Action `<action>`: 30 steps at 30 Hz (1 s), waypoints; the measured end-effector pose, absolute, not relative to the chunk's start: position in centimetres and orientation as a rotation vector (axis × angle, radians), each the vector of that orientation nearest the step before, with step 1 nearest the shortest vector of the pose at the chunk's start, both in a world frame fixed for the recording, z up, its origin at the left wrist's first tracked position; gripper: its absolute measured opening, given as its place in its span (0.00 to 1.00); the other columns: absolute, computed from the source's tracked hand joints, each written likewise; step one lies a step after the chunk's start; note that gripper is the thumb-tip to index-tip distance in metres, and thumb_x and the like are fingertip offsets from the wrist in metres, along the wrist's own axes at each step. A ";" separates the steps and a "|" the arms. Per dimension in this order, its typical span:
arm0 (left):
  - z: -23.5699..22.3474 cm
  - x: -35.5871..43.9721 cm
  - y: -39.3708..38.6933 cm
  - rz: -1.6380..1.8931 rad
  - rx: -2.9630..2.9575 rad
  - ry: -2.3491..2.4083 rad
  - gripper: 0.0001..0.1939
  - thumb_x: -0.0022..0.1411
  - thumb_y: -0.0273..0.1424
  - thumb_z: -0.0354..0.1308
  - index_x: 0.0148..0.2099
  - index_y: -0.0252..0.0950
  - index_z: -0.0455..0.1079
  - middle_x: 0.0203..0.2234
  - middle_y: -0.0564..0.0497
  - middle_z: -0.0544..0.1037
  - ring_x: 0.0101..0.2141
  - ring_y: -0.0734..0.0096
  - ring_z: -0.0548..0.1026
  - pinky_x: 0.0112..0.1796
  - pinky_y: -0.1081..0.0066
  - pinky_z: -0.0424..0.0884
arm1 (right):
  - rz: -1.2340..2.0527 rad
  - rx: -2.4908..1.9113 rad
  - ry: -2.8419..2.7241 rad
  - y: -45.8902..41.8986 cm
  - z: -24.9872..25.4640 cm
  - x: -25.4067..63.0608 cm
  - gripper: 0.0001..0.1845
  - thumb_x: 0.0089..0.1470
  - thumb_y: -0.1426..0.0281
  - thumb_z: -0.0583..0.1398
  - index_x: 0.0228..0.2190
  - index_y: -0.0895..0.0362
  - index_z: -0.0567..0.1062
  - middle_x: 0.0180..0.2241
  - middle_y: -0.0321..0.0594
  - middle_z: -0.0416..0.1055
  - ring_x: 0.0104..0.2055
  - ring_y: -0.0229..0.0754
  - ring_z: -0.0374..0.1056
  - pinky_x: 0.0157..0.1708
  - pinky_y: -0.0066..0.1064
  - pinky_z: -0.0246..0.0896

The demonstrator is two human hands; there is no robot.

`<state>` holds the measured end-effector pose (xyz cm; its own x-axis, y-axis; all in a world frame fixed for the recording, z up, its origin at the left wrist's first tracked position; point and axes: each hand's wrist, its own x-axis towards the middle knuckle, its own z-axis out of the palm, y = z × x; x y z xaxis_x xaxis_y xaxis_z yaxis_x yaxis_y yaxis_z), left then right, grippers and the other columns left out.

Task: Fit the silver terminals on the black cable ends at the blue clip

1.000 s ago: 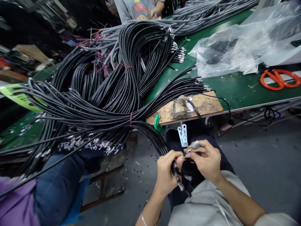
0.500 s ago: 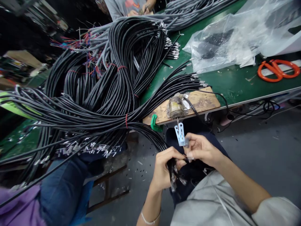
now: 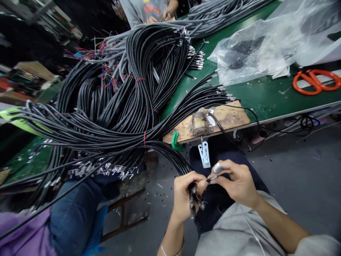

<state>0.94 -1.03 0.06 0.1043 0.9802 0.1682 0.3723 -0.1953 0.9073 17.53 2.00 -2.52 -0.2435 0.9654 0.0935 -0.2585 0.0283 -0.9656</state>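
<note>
My left hand is closed around the end of a bunch of black cables, whose stripped tips hang out below the fingers. Between its thumb and forefinger one cable end points right. My right hand pinches the pale tip of that cable; a silvery wrap covers one of its fingertips. Just above both hands, a light-blue clothespin hangs on the shaft of a small taped motor. The motor sits on a wooden board, with a green clamp at the board's left edge.
Large bundles of black cable with red ties cover the left of the green table. Orange-handled scissors and a clear plastic bag lie right. A co-worker's hands are across the table; another person's leg is lower left.
My right hand has moved slightly down and away from the clothespin, its wrapped fingertip now showing clearly. My left hand keeps the cable bunch. The view has shifted a little.
</note>
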 end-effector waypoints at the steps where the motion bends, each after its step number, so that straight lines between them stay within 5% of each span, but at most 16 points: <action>1: 0.0 0.9 -1.0 1.100 1.661 1.306 0.09 0.61 0.30 0.59 0.29 0.33 0.73 0.19 0.52 0.72 0.19 0.77 0.67 0.23 0.76 0.60 | 1.619 -0.781 -1.140 2.4 -2.6 17.6 0.12 0.45 0.75 0.69 0.31 0.56 0.72 0.27 0.35 0.77 0.29 0.36 0.75 0.32 0.25 0.69; 6: -0.4 1.2 -0.8 1.165 1.621 1.228 0.08 0.58 0.32 0.64 0.29 0.34 0.73 0.20 0.51 0.74 0.22 0.74 0.70 0.26 0.75 0.63 | 2.218 -0.567 -0.863 5.1 -2.8 18.3 0.17 0.40 0.69 0.72 0.30 0.60 0.71 0.22 0.33 0.72 0.23 0.31 0.68 0.25 0.23 0.62; 10: -0.8 1.5 -0.8 1.221 1.558 1.229 0.09 0.57 0.33 0.65 0.28 0.34 0.72 0.21 0.51 0.73 0.23 0.73 0.70 0.27 0.74 0.63 | 2.067 -0.768 -0.956 7.5 -1.8 18.7 0.17 0.40 0.66 0.72 0.29 0.61 0.74 0.24 0.34 0.72 0.25 0.32 0.66 0.28 0.24 0.60; 16: -1.6 1.5 -0.7 1.519 1.336 1.158 0.11 0.55 0.36 0.67 0.29 0.35 0.71 0.22 0.54 0.72 0.22 0.76 0.69 0.25 0.76 0.63 | 1.959 -0.760 -1.104 9.0 -0.4 16.3 0.26 0.46 0.48 0.65 0.23 0.62 0.75 0.20 0.34 0.66 0.24 0.33 0.60 0.26 0.27 0.55; 30: -1.4 2.4 0.3 1.397 1.346 1.273 0.07 0.56 0.31 0.65 0.29 0.34 0.72 0.21 0.53 0.70 0.23 0.75 0.67 0.26 0.74 0.62 | 2.201 -0.520 -0.568 7.4 -1.9 14.6 0.25 0.49 0.50 0.64 0.25 0.62 0.76 0.23 0.39 0.70 0.24 0.35 0.63 0.26 0.27 0.58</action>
